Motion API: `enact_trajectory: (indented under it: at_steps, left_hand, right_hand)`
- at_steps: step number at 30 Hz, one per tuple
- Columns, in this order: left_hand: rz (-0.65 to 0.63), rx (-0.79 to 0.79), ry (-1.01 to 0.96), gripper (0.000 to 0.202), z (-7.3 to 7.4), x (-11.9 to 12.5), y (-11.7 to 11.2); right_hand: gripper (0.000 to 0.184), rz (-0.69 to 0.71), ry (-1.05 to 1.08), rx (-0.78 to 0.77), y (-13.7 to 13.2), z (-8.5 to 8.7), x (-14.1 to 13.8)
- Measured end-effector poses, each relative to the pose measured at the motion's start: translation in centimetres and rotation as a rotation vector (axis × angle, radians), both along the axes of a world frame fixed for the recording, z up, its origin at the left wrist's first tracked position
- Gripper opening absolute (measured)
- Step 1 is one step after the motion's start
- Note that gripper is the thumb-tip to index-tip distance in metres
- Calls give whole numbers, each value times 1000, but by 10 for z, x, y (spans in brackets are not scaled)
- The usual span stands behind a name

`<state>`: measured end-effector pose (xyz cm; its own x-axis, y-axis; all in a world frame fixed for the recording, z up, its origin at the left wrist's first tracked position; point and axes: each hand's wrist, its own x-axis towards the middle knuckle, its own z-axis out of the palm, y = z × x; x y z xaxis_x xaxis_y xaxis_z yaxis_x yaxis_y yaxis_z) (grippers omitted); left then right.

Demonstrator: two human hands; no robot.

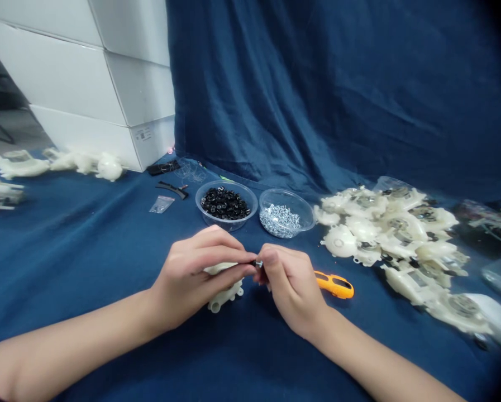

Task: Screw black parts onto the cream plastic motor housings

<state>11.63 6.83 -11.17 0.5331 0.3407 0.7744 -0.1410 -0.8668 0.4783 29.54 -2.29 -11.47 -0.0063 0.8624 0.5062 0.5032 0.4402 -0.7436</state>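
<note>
Cream plastic housing (223, 269) clamped in the left hand (195, 276), right hand (290, 287) pinching a small metal part (257, 263) against it, hands together; beyond the housing, a clear bowl (250, 194) of black rings (225, 204) and a clear bowl (290, 195) of silver screws (280, 221).

The room looks brightly and evenly lit, with soft shadows under the left hand (195, 273) and right hand (287, 290). Small glints show on the clear plastic bowl (286, 212). The white plastic parts (18, 164) at far left smear with blur, and the right edge bends and falls dark.
</note>
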Motion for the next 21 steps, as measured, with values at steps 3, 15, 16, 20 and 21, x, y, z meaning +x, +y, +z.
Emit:
enact_trajectory:
  at_steps: [3,15,16,20,21]
  left_hand:
    - [76,-71,-29,21,4,1,1]
    - [21,-40,-62,21,6,1,3]
    - [24,-27,-60,20,6,1,4]
    - [53,33,-65,17,7,2,5]
    - [57,51,-68,17,7,2,5]
  right_hand:
    - [21,-85,27,42,0,4,3]
    - [14,-147,-126,380,2,8,3]
    - [12,-143,-117,375,2,9,3]
    - [8,-125,-107,355,3,8,4]
    - [8,-116,-111,348,3,8,4]
